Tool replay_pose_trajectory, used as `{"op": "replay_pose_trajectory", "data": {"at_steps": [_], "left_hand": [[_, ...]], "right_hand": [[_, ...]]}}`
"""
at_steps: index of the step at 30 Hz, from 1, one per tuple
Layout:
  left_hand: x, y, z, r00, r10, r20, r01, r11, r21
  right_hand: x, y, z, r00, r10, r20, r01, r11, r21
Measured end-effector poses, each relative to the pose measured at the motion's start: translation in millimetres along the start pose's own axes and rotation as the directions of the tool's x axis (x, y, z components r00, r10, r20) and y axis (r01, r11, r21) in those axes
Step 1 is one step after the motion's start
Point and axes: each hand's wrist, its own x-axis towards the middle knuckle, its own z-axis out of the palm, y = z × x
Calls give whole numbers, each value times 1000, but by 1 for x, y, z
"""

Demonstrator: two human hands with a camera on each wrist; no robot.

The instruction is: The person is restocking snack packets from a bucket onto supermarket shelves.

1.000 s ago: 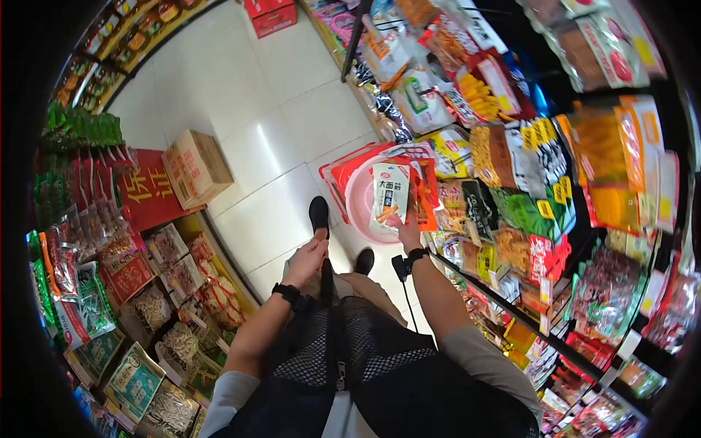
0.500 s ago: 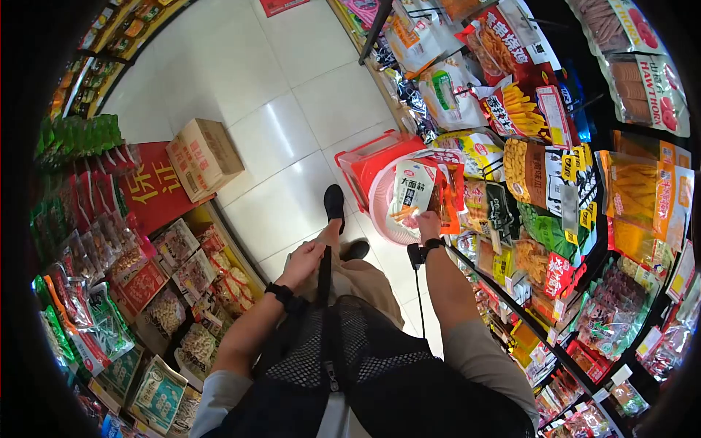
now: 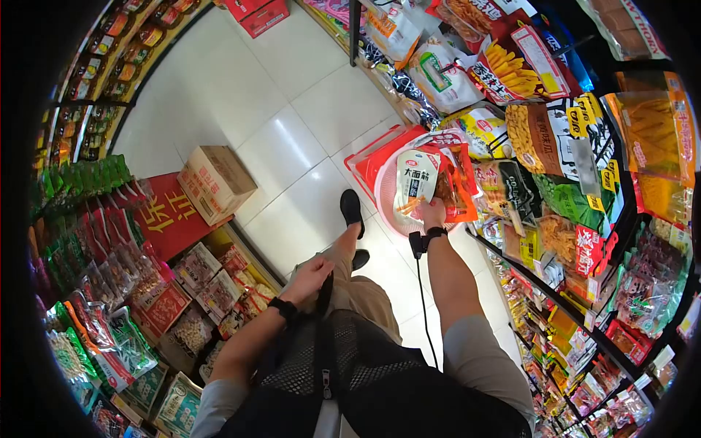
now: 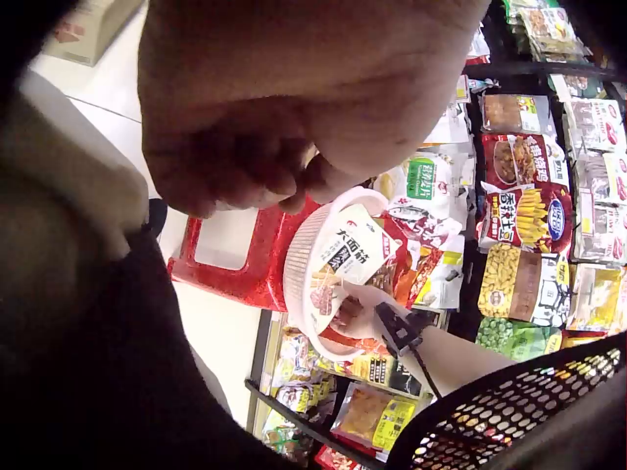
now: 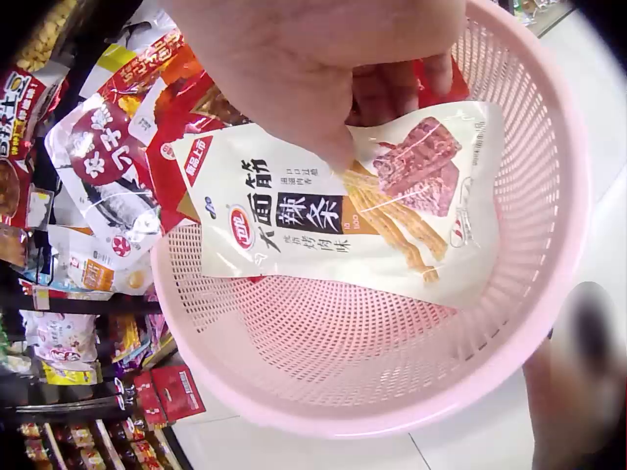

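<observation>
My right hand (image 3: pixel 432 213) pinches the lower edge of a white latiao packet (image 5: pixel 353 211), thumb on its printed front. The packet lies tilted over the mouth of a pink perforated basket (image 5: pixel 392 416). Orange-red snack packets (image 3: pixel 461 171) show beside and behind it, partly covered by the hand and packet. Beneath the basket is a red plastic stand (image 4: pixel 220 277). In front of the body, my left hand (image 3: pixel 310 279) hangs with fingers (image 4: pixel 240 191) loosely curled. A black strap (image 3: pixel 325 299) runs beside it, and nothing shows within the fingers in the left wrist view.
Hanging snack bags (image 3: pixel 540 139) crowd the rack on the right, above a dark shelf rail (image 3: pixel 540 277). More packets (image 3: pixel 157 306) fill the left display, beside a cardboard carton (image 3: pixel 217 184). Tiled floor (image 3: pixel 270 124) runs between, with a red box (image 3: pixel 259 16) farther up.
The head view has shifted, so the basket and racks sit differently in frame. The packet stays in my right hand over the basket, now tilted slightly more. My left hand remains near the strap.
</observation>
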Motion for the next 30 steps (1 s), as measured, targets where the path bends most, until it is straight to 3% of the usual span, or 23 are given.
{"op": "replay_pose_trajectory", "data": {"at_steps": [3, 6, 7, 9, 11, 12, 14, 15, 16, 17, 20, 23, 24, 27, 30], "left_hand": [[2, 9, -1, 1000, 6, -6, -6, 1000, -16], [12, 33, 4, 999, 32, 8, -32, 999, 12], [16, 45, 9, 999, 46, 18, -46, 999, 22], [19, 79, 23, 995, 41, 96, -46, 998, 48], [27, 108, 40, 985, 69, 160, -85, 992, 96], [32, 118, 50, 977, 99, 188, -124, 984, 126], [49, 122, 67, 958, 152, 243, -183, 977, 112], [71, 106, 75, 891, 385, 240, -416, 905, 91], [84, 100, 87, 866, 443, 234, -465, 884, 45], [91, 102, 98, 836, 500, 224, -513, 858, -2], [28, 167, 121, 842, 446, 302, -449, 891, -67], [-9, 180, 134, 759, 203, 618, -245, 969, -18], [-20, 176, 138, 738, 157, 656, -243, 969, 41], [-90, 174, 160, 719, 214, 661, -287, 958, 1], [-122, 137, 174, 701, 294, 649, -377, 926, -11]], "right_hand": [[-19, -53, -27, 996, 13, 86, 6, 976, -219], [-27, -66, -35, 994, 16, 104, 1, 986, -169], [-52, -100, -51, 995, 12, 100, -6, 998, -64], [-64, -100, -62, 988, -116, 106, 122, 992, -46], [-68, -72, -65, 986, -68, 150, 35, 977, 211], [-86, -88, -83, 986, -66, 156, 23, 965, 261], [-117, -107, -112, 981, -174, 84, 123, 897, 425], [-133, -113, -130, 973, -225, 41, 176, 852, 494], [-148, -116, -156, 963, -142, 231, -6, 841, 541], [-166, -124, -175, 959, -158, 237, -23, 788, 616], [-224, -140, -225, 933, -218, 286, -111, 583, 805], [-278, -135, -256, 924, -273, 268, -127, 442, 888], [-293, -130, -262, 930, -266, 254, -137, 391, 910], [-341, -112, -277, 937, -274, 218, -141, 274, 951], [-385, -82, -288, 944, -267, 195, -149, 186, 971]]}}
